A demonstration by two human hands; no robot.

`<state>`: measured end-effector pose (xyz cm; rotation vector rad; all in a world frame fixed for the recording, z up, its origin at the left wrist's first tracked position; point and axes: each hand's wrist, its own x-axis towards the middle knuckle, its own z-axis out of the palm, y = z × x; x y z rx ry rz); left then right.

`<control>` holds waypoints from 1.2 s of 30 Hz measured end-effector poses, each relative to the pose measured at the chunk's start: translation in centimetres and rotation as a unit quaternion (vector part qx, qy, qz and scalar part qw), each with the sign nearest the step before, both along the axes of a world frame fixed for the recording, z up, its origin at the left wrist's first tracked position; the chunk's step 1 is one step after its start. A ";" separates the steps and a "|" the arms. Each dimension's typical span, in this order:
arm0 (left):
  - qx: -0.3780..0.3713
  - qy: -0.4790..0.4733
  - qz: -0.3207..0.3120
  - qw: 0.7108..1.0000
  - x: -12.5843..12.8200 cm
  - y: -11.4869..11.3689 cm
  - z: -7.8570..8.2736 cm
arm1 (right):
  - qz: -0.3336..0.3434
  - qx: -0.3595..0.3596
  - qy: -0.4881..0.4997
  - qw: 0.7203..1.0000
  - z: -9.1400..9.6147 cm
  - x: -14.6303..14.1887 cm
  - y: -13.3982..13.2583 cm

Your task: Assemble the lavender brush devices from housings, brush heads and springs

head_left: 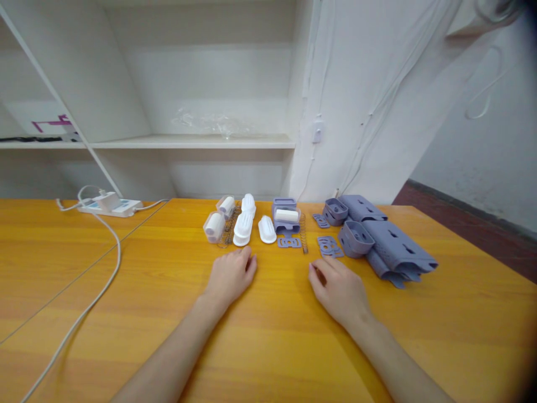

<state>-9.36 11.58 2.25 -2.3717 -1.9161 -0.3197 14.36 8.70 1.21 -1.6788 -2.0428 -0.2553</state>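
Observation:
My left hand (230, 274) lies flat on the orange wooden table (126, 313), fingers together and stretched out, holding nothing. It rests just in front of several white ribbed plastic caps (243, 226) and metal springs (229, 229). My right hand (338, 288) also rests on the table with fingers loosely curled and nothing in them. Just beyond it lie small flat purple parts (329, 246). A purple holder with a white roller (286, 217) stands between the two groups. Larger purple housings (386, 238) lie to the right.
A white power strip (109, 205) with a cable (107, 268) lies at the table's back left. White shelves (193, 141) holding clear plastic wrap stand behind the table. The table's right edge drops to a dark red floor (474, 224).

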 end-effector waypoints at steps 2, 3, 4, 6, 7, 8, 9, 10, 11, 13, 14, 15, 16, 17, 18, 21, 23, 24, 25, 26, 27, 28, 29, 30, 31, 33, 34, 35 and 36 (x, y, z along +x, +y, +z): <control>-0.011 0.002 0.004 1.000 0.1 0.0 0.2 | 0.001 -0.015 -0.016 1.000 0.1 -0.2 -0.1; -0.013 0.003 0.005 1.000 0.2 -0.1 0.2 | -0.001 -0.019 -0.020 1.000 0.2 -0.2 -0.1; -0.014 0.003 0.005 1.000 0.2 -0.1 0.3 | -0.001 -0.020 -0.024 1.000 0.2 -0.2 -0.1; -0.017 0.004 0.006 1.000 0.3 -0.2 0.5 | 0.003 -0.017 -0.028 0.999 0.4 -0.2 -0.1; -0.019 0.004 0.007 1.000 0.3 -0.2 0.5 | 0.010 -0.015 -0.030 0.999 0.4 -0.2 -0.1; -0.021 0.004 0.009 1.000 0.3 -0.2 0.6 | 0.019 -0.012 -0.030 0.999 0.5 -0.2 -0.1; -0.021 0.005 0.010 1.000 0.3 -0.2 0.6 | 0.028 -0.011 -0.030 0.999 0.5 -0.2 -0.1; -0.021 0.005 0.009 1.000 0.3 -0.2 0.5 | 0.037 -0.012 -0.028 0.999 0.5 -0.1 -0.1; -0.018 0.006 0.007 1.000 0.3 -0.2 0.5 | 0.043 -0.014 -0.026 0.999 0.5 -0.1 0.0; -0.013 0.007 0.003 1.000 0.2 -0.1 0.4 | 0.047 -0.021 -0.021 0.998 0.4 -0.1 0.0; -0.013 0.007 0.001 1.000 0.2 -0.1 0.3 | 0.047 -0.024 -0.019 0.998 0.4 -0.1 0.0; -0.013 0.008 0.000 1.000 0.2 -0.1 0.3 | 0.048 -0.028 -0.017 0.998 0.3 -0.1 0.1; -0.014 0.008 0.001 1.000 0.2 -0.1 0.2 | 0.049 -0.030 -0.015 0.998 0.3 -0.1 0.1; -0.016 0.008 0.002 1.000 0.2 -0.1 0.2 | 0.052 -0.032 -0.014 0.998 0.4 -0.1 0.1; -0.017 0.008 0.003 1.000 0.2 -0.1 0.2 | 0.056 -0.032 -0.013 0.998 0.4 -0.1 0.0; -0.016 0.008 0.002 1.000 0.2 -0.1 0.3 | 0.080 -0.025 -0.017 0.996 0.6 -0.2 -0.1; -0.016 0.010 0.002 1.000 0.2 -0.1 0.3 | 0.096 -0.020 -0.024 0.995 0.7 -0.2 -0.2; -0.017 0.010 0.004 1.000 0.2 -0.1 0.4 | 0.101 -0.020 -0.027 0.994 0.7 -0.2 -0.2; -0.020 0.009 0.005 1.000 0.2 -0.1 0.4 | 0.102 -0.021 -0.028 0.994 0.7 -0.2 -0.2; -0.021 0.008 0.006 1.000 0.2 -0.1 0.4 | 0.100 -0.024 -0.029 0.994 0.7 -0.2 -0.2; -0.022 0.007 0.006 1.000 0.3 -0.1 0.4 | 0.097 -0.027 -0.028 0.995 0.6 -0.1 -0.2; -0.022 0.006 0.004 1.000 0.3 -0.1 0.4 | 0.094 -0.030 -0.027 0.995 0.6 -0.1 -0.1; -0.020 0.006 0.003 1.000 0.3 -0.2 0.5 | 0.092 -0.032 -0.026 0.995 0.5 -0.1 -0.1; -0.019 0.007 0.002 1.000 0.3 -0.2 0.5 | 0.091 -0.032 -0.026 0.995 0.4 -0.1 -0.1; -0.018 0.007 0.002 1.000 0.3 -0.2 0.5 | 0.089 -0.032 -0.027 0.995 0.4 -0.1 0.0; -0.020 0.006 0.004 1.000 0.3 -0.3 0.5 | 0.082 -0.027 -0.030 0.996 0.2 -0.1 0.0; -0.021 0.004 0.004 1.000 0.3 -0.3 0.6 | 0.077 -0.025 -0.032 0.996 0.2 -0.1 0.0; -0.022 0.003 0.004 1.000 0.3 -0.3 0.6 | 0.070 -0.022 -0.034 0.997 0.2 -0.2 0.1; -0.021 0.001 0.003 1.000 0.2 -0.2 0.5 | 0.062 -0.019 -0.034 0.997 0.1 -0.2 0.1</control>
